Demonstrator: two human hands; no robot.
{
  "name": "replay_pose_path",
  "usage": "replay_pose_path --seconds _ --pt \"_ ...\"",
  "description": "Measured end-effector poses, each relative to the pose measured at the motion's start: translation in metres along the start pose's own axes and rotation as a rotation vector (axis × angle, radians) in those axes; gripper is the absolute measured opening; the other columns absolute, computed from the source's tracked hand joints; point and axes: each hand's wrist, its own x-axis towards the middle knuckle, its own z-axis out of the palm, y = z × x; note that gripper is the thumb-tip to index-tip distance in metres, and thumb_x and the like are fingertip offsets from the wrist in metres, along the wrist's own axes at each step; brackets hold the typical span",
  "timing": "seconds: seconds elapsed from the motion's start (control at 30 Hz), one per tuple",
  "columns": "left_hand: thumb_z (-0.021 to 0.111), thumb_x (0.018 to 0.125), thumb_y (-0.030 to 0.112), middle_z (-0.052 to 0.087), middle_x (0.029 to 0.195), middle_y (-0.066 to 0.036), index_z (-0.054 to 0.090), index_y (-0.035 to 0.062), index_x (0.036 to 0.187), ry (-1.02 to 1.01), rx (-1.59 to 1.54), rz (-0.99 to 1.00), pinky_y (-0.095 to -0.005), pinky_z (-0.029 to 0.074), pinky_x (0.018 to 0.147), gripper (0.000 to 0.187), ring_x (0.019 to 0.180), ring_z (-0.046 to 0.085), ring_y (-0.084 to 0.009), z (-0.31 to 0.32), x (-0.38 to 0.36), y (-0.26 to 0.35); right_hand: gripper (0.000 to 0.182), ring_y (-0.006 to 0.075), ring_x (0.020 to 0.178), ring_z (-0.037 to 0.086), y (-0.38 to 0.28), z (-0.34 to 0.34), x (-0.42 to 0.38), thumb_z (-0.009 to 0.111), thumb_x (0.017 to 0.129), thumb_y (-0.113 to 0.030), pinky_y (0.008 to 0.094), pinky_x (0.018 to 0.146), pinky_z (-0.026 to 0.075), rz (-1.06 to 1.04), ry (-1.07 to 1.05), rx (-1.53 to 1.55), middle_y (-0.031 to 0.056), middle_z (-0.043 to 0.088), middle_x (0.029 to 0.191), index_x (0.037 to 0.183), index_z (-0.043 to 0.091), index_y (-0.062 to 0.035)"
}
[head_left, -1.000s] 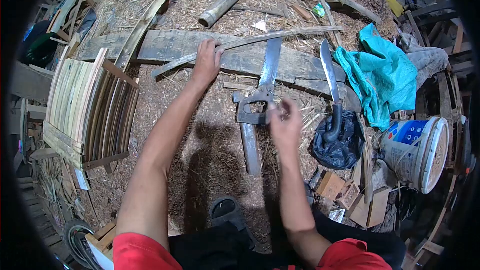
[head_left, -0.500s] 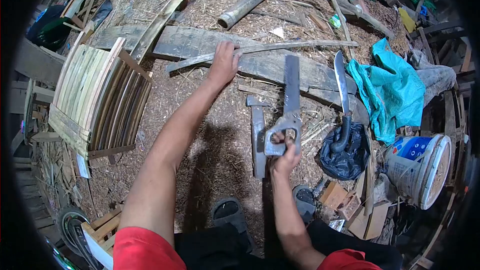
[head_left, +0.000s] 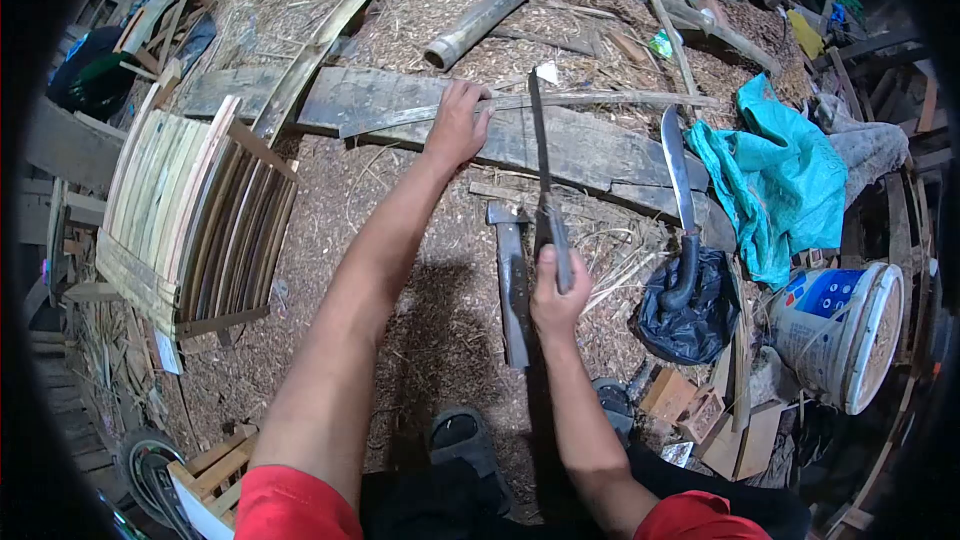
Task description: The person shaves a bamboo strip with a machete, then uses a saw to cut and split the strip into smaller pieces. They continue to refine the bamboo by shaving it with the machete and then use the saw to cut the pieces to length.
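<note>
My left hand point(head_left: 460, 124) is closed over a thin wooden strip point(head_left: 600, 97), pressing it against a wide weathered plank point(head_left: 375, 100) on the ground. In my right hand point(head_left: 560, 297) is the handle of a handsaw point(head_left: 541, 140). Its blade points away from me, seen nearly edge-on, and crosses over the strip just right of my left hand. A hammer point(head_left: 512, 285) lies on the ground between my arms, close to the saw handle. To the right, a large curved knife point(head_left: 679, 180) rests with its blade on the plank and its dark handle on a black plastic bag point(head_left: 715, 315).
A slatted wooden stack point(head_left: 165, 210) stands at the left. On the right are a teal plastic sheet point(head_left: 785, 175), a white bucket point(head_left: 830, 330) and small wood blocks point(head_left: 668, 395). A bamboo pole point(head_left: 490, 20) and long strips lie beyond the plank, among wood shavings.
The saw has turned from showing its flat side to nearly edge-on, and its blade has moved left and forward over the strip. My left hand stays on the strip.
</note>
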Motion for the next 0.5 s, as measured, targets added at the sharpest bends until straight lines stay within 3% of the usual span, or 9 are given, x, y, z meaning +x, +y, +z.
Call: replay_pose_path --seconds 0.1,0.13,0.37,0.5 --pt "0.067 0.081 0.006 0.057 0.105 -0.018 0.059 0.0016 0.099 0.028 -0.042 -0.008 -0.0443 0.044 0.093 0.020 0.105 0.053 -0.0387 0.009 0.015 -0.005 0.030 0.0077 0.061 0.042 0.027 0.013 0.019 0.068 0.093 -0.028 0.0276 0.054 0.035 -0.120 0.045 -0.032 -0.0017 0.046 0.062 0.078 0.059 -0.0030" --pt "0.068 0.081 0.006 0.057 0.106 -0.018 0.059 0.0015 0.098 0.027 -0.069 -0.022 -0.0440 0.045 0.093 0.020 0.105 0.054 -0.0384 0.012 0.008 -0.005 0.031 0.0048 0.059 0.035 0.013 0.009 0.021 0.065 0.095 -0.029 0.0256 0.052 0.029 -0.084 -0.006 -0.081 -0.0064 0.040 0.062 0.075 0.055 -0.0075" --pt "0.073 0.077 0.004 0.062 0.101 -0.014 0.067 0.0002 0.092 0.080 -0.069 -0.047 -0.0389 0.049 0.088 0.016 0.099 0.060 -0.0331 0.005 0.003 -0.003 0.031 0.0087 0.054 0.040 0.019 0.024 0.035 0.069 0.092 -0.024 0.0305 0.050 0.035 -0.095 -0.076 -0.066 0.0023 0.043 0.055 0.072 0.056 -0.0036" --pt "0.073 0.078 0.005 0.064 0.096 -0.014 0.070 0.0024 0.093 0.097 -0.073 -0.106 -0.0374 0.050 0.085 0.015 0.094 0.062 -0.0320 0.006 0.000 -0.001 0.033 0.0069 0.059 0.038 0.015 0.031 0.030 0.065 0.095 -0.026 0.0269 0.053 0.033 -0.070 -0.108 -0.103 -0.0019 0.044 0.062 0.073 0.054 -0.0041"
